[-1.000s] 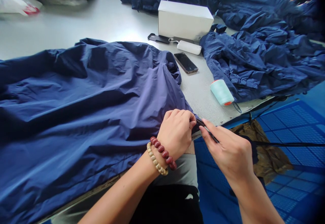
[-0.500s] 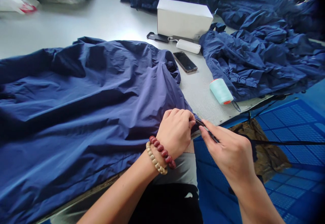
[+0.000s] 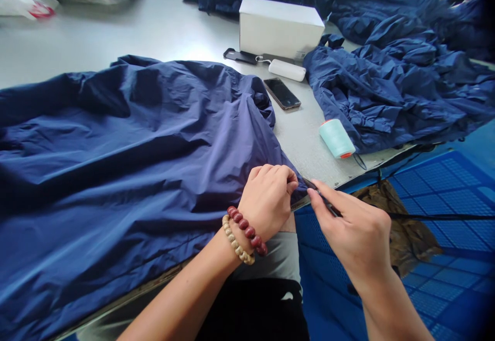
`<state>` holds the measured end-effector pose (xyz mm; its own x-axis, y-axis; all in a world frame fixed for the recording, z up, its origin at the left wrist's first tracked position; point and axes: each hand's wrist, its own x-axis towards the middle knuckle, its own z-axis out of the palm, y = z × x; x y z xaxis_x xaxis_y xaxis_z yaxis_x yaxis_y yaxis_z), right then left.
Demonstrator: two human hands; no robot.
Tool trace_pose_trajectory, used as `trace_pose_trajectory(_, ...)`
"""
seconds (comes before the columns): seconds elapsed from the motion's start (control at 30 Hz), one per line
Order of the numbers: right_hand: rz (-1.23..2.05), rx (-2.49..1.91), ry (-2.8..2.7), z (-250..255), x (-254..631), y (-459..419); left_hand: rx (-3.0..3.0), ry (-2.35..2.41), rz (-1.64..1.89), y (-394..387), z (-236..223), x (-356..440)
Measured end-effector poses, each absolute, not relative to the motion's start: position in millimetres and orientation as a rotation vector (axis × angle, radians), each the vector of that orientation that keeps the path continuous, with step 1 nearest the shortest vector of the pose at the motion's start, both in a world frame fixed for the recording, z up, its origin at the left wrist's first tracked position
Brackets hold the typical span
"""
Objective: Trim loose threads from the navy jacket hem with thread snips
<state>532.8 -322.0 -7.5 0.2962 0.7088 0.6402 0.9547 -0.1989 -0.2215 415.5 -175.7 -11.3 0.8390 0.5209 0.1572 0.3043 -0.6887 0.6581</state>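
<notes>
Navy jacket (image 3: 135, 140) under left hand (image 3: 266, 197); mint thread spool (image 3: 336, 139), phone (image 3: 281, 94) beyond.

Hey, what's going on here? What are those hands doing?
A person is working at a table. Their left hand, wearing two bead bracelets, grips the edge of a big navy garment. Their right hand pinches a small dark tool right at that edge. A mint thread spool and a phone lie nearby, beside a heap of navy fabric.
</notes>
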Motion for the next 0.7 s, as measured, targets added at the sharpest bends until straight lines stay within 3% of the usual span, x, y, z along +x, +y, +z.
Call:
trace_pose_trajectory(0.23, -0.446, -2.055, -1.171, -5, 526, -327, 2.174, 0.648, 0.503, -171, -4, 414)
trace_pose_trajectory(0.7, -0.393, -2.028, -1.413, 0, 520, -331, 2.003, 0.651, 0.528, -170, 0, 414)
